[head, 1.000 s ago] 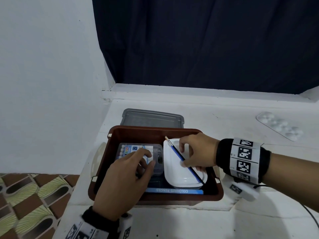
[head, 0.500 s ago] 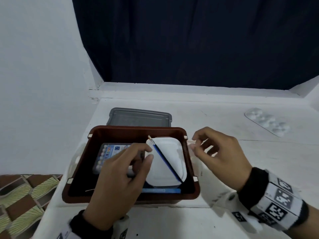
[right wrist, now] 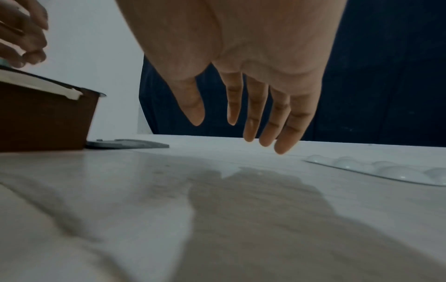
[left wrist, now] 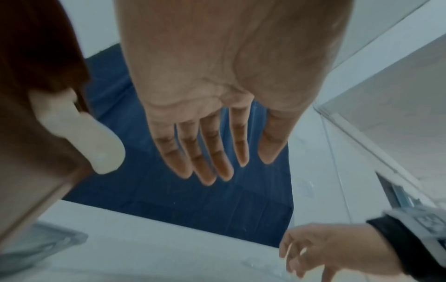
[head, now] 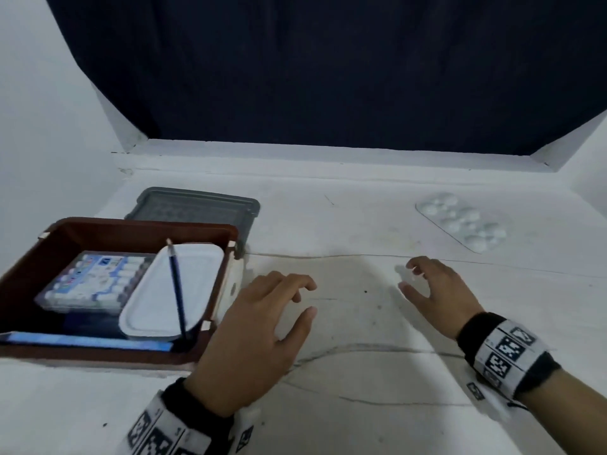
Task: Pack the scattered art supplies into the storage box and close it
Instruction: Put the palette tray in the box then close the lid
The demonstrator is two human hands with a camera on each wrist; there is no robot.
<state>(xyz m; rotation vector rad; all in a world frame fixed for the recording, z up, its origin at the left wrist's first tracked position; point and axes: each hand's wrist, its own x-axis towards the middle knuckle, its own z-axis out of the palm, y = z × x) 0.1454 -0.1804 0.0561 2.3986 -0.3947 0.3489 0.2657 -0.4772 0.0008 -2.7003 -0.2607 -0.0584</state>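
Fingers (head: 297, 284) of the left hand (head: 253, 336) and the right hand (head: 437, 290) hang loose and empty above the white table (head: 361, 372). Left of them the brown storage box (head: 226, 280) holds a marker pack (head: 95, 280), white tray (head: 170, 290) and paintbrush (head: 176, 290). One clear palette (head: 463, 221) lies far right, the grey lid (head: 197, 205) behind the box, so I judge fetching the palette comes next.

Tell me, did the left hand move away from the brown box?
Yes. The left hand was inside the brown box; now it hovers over the white table, just right of the box's right wall.
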